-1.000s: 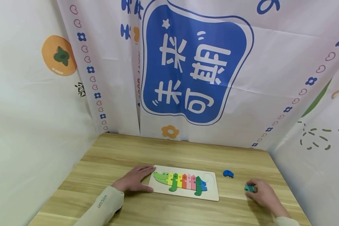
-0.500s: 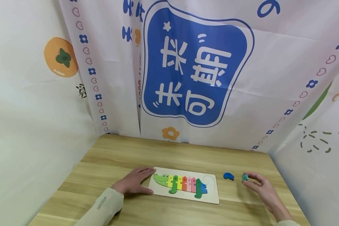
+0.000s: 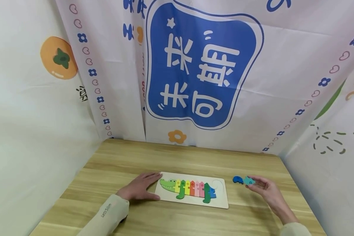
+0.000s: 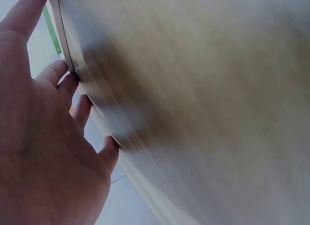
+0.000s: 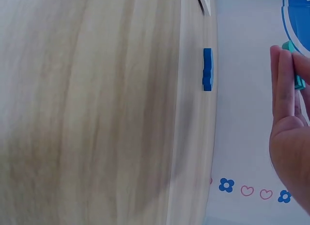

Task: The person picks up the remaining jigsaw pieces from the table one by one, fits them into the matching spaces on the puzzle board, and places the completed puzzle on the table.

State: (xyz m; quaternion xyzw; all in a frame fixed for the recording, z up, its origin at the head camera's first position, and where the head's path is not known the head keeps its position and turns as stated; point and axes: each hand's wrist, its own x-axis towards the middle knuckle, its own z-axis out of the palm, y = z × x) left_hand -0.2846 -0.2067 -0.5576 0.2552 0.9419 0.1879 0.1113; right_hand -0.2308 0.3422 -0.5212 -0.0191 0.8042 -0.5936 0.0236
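My right hand (image 3: 266, 190) pinches a teal puzzle piece (image 3: 248, 180) between thumb and fingers; the right wrist view shows the teal piece (image 5: 299, 82) raised above the table. Just left of it, a dark blue curved puzzle piece (image 3: 237, 179) lies on the table. At the left end of the crocodile puzzle board (image 3: 191, 202) rests my left hand (image 3: 141, 188), fingers spread, thumb and fingertips at the board's edge. Set in the board are a green head, yellow, red, pink and blue body pieces and green legs. A curved tail outline shows bare at its right end.
The board lies on a wood-grain table (image 3: 171, 223). A printed white curtain (image 3: 124, 98) with a blue panel hangs behind the table's far edge, and white sheets flank both sides.
My right hand has lifted the teal piece and carried it left and away from me, turning its flat face into view beside the blue piece. My left hand stays at the board.
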